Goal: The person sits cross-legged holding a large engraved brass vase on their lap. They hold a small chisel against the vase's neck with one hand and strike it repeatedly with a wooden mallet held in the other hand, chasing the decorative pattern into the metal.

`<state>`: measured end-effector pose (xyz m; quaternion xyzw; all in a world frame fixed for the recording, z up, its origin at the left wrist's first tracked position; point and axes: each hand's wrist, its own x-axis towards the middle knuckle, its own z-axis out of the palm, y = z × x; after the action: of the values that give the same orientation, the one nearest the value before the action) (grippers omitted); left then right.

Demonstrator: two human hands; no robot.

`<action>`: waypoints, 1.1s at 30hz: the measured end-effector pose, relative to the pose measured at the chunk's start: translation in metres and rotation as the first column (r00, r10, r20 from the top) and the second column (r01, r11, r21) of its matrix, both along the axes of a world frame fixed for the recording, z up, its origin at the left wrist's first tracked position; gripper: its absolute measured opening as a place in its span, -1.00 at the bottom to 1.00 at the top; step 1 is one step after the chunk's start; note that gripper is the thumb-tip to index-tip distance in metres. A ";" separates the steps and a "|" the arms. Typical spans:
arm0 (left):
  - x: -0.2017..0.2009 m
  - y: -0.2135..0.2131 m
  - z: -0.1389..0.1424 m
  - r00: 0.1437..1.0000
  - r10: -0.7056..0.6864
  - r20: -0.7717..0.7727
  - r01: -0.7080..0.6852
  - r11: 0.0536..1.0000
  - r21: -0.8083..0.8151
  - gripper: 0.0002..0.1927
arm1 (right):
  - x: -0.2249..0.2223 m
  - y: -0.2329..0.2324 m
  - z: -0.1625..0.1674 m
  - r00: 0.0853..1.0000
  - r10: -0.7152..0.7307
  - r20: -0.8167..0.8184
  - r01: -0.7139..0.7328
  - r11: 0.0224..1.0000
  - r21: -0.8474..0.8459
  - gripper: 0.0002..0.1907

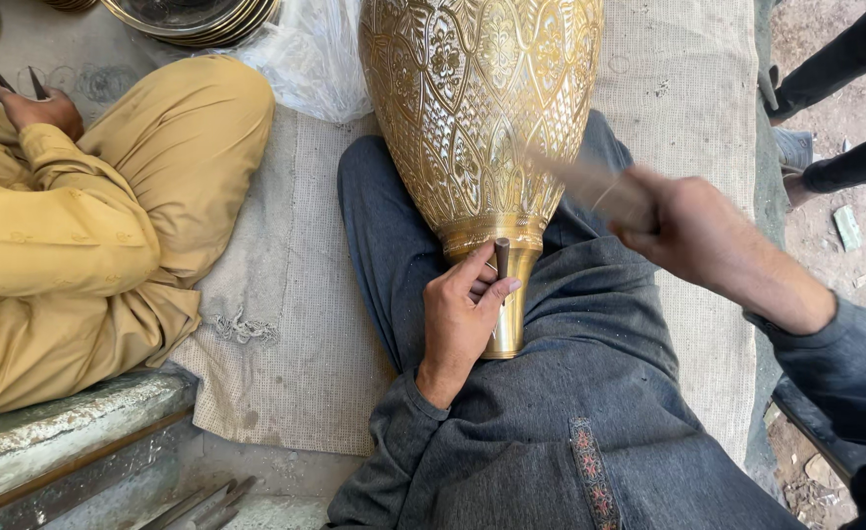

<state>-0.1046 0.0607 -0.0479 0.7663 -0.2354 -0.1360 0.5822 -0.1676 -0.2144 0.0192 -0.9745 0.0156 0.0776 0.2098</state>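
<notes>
A big gold vase with flower shapes cut into it lies across the person's lap, on the grey trousers. Its thin neck points back at the person. The left hand rests on the neck, and its fingers pinch a small dark metal punch, tip set against the gold just above the fingertips. The right hand is up beside the vase, fingers shut tight around a wooden handle that looks blurry. A tan cloth lies under the legs. Far past the left fingers sits another person in yellow clothes, also holding small tools
</notes>
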 end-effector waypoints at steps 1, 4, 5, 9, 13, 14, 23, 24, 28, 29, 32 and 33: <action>0.001 -0.001 0.000 1.000 -0.002 -0.011 0.002 1.000 0.011 -0.51 | 0.001 -0.002 0.001 0.997 0.034 -0.069 -0.051 0.963 -0.265 -0.56; 0.003 -0.002 0.001 1.000 -0.018 -0.012 0.018 1.000 0.012 -0.50 | 0.002 -0.005 0.007 0.971 -0.168 -0.169 0.202 0.956 0.211 -0.60; 0.003 -0.002 0.001 1.000 -0.022 -0.011 0.022 1.000 0.007 -0.49 | 0.001 -0.005 0.010 0.980 -0.160 -0.117 0.173 0.978 0.113 -0.58; 0.004 -0.001 0.002 0.998 -0.057 -0.016 0.057 0.998 0.003 -0.51 | -0.006 0.004 0.019 0.984 -0.171 -0.048 0.165 0.981 -0.104 -0.55; 0.004 -0.003 0.001 0.997 -0.077 -0.029 0.077 0.997 0.005 -0.50 | -0.013 0.014 0.025 0.954 -0.271 -0.126 0.280 0.958 0.060 -0.61; 0.006 -0.003 0.001 0.997 -0.073 -0.040 0.073 0.997 -0.004 -0.50 | -0.013 0.016 0.026 0.975 -0.217 -0.055 0.216 0.976 -0.028 -0.60; 0.006 0.016 -0.013 0.965 -0.016 -0.260 -0.050 0.969 -0.243 -0.57 | -0.053 0.030 0.017 0.771 -0.636 -0.028 0.385 0.430 0.816 -0.25; 0.007 0.018 -0.015 0.961 -0.001 -0.278 -0.077 0.960 -0.269 -0.57 | -0.055 0.027 0.012 0.812 -0.582 0.044 0.237 0.397 0.887 -0.15; 0.020 0.025 -0.020 0.953 0.047 -0.300 -0.151 0.931 -0.333 -0.58 | -0.061 0.028 -0.017 0.840 -0.531 0.109 0.118 0.375 0.920 0.06; 0.024 0.027 -0.021 0.954 0.063 -0.294 -0.167 0.925 -0.341 -0.58 | -0.061 0.032 -0.027 0.839 -0.527 0.133 0.054 0.325 0.944 -0.03; 0.038 0.027 -0.020 0.958 0.014 -0.285 -0.132 0.907 -0.399 -0.59 | -0.065 0.052 -0.056 0.828 -0.541 0.146 0.028 0.302 0.953 -0.30; 0.043 0.025 -0.019 0.963 -0.019 -0.267 -0.093 0.911 -0.401 -0.60 | -0.065 0.058 -0.064 0.822 -0.557 0.121 0.124 0.382 0.916 -0.41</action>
<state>-0.0613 0.0861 -0.0666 0.6063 -0.1640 -0.1737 0.7585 -0.2322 -0.1562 -0.0449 -0.6887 0.1348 -0.1790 0.6895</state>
